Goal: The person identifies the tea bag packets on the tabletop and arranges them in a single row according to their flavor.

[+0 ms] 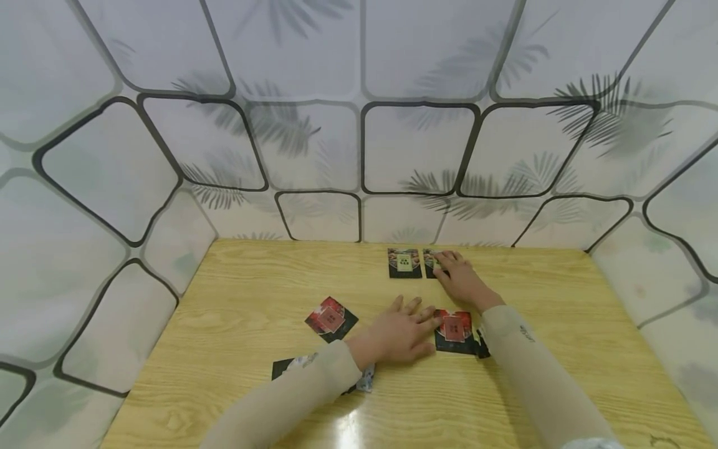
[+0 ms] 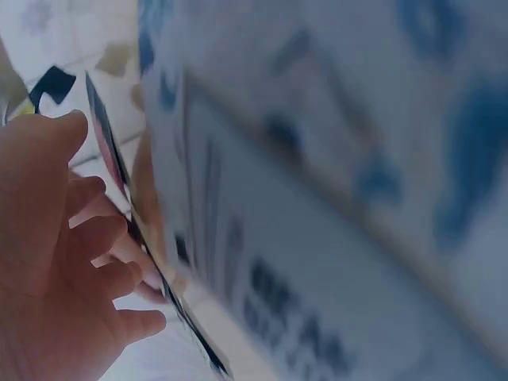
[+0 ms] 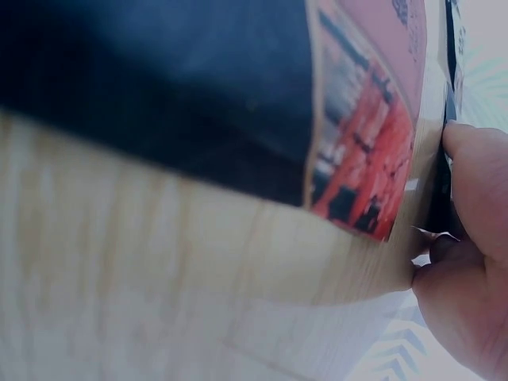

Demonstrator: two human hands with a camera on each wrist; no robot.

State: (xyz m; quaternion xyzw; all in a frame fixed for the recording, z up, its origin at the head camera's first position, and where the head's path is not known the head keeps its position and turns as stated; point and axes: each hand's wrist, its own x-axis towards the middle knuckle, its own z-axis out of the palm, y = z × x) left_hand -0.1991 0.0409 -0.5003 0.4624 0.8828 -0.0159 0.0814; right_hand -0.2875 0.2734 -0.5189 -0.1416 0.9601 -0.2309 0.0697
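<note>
On the wooden table, my right hand rests its fingertips on a square dark packet with a yellow-green label, covering most of it. The right wrist view shows the thumb against a dark edge. A matching yellow-green packet lies just left of it. My left hand is spread palm down, its fingers reaching the left edge of a red-and-black packet. Under the left forearm lies a blue-white packet, partly hidden; its printed face looms blurred in the left wrist view.
Another red-and-black packet lies turned at an angle left of the left hand. A small black piece shows beside the right forearm. Patterned walls enclose the table at the back and both sides.
</note>
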